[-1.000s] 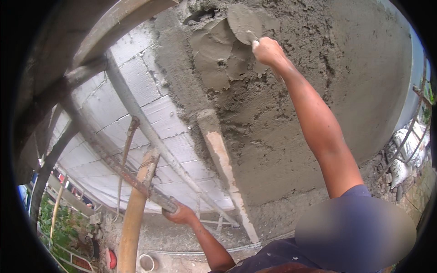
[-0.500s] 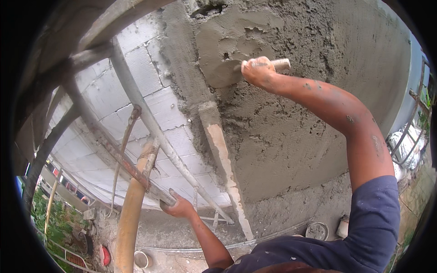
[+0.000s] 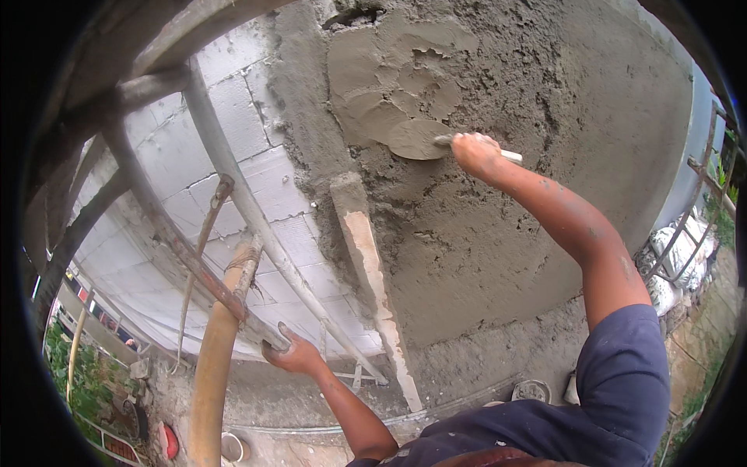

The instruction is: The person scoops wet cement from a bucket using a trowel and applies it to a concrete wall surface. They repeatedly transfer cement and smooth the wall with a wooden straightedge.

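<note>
My right hand (image 3: pixel 476 154) is closed round the handle of a trowel (image 3: pixel 510 156), whose pale grip end sticks out past my fist. Its rounded blade, coated in grey mortar, lies at the lower edge of a patch of fresh mortar (image 3: pixel 362 66) on the wall; whether it presses on the wall I cannot tell. Lower left, my left hand (image 3: pixel 296 354) is wrapped round a steel scaffold tube (image 3: pixel 253 331), thumb pointing up. Below the patch, a long mortar-smeared wooden board (image 3: pixel 373 280) leans along the border between rendered wall and bare blocks.
White blockwork (image 3: pixel 268 183) shows behind the scaffold frame (image 3: pixel 233 167). A thick bamboo pole (image 3: pixel 210 381) is tied to the scaffold at left. On the ground are a mortar-filled bucket (image 3: pixel 532 391), a white bucket (image 3: pixel 233 447) and a red object (image 3: pixel 168 440). White sacks (image 3: pixel 681 253) lie at right.
My right hand has moved down and slightly right with the trowel, and the blade now shows flatter and wider. My left hand keeps its hold on the tube. The view has shifted a little.
</note>
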Available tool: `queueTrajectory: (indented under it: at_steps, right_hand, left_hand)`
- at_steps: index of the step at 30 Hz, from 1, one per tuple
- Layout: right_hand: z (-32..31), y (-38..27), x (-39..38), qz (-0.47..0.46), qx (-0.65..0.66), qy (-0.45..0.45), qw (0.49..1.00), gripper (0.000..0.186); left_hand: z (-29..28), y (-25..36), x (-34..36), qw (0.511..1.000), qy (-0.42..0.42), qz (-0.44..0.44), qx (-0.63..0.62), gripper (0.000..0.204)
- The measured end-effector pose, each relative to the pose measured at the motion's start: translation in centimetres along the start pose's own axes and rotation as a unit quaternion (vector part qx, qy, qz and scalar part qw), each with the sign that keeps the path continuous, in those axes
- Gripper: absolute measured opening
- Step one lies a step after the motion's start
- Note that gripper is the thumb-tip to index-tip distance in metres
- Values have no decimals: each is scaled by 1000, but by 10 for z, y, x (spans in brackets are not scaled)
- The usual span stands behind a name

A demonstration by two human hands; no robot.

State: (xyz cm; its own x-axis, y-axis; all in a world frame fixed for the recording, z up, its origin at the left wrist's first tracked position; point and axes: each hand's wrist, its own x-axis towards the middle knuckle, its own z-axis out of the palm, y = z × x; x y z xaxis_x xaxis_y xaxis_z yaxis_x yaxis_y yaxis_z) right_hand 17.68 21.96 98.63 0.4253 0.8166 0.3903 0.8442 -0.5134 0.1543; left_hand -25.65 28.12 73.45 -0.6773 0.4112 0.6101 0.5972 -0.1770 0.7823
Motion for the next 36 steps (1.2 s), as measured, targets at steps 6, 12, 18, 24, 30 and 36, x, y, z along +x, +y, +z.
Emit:
queueTrajectory:
  at_steps: [6, 12, 18, 24, 30, 36]
  right_hand:
    - [150, 117, -189, 129, 37, -71, 988, 22]
    - [386, 254, -658, 300, 113, -352, 879, 45]
    - [329, 156, -837, 625, 169, -454, 612, 44]
    - [333, 166, -792, 636, 220, -364, 644, 43]
    - [336, 178, -755, 629, 255, -311, 665, 43]
    - [330, 178, -761, 648, 252, -296, 655, 44]
  left_hand:
    - [4, -15, 2, 999, 11, 26, 24, 55]
    - [19, 1, -22, 998, -41, -6, -39, 58]
    - [-27, 100, -70, 955, -85, 236, -159, 37]
    - [109, 344, -5, 877, -200, 389, -201, 26]
    - [158, 398, 1, 850, -150, 486, -133, 21]
    - [159, 399, -2, 858, -138, 482, -110, 22]
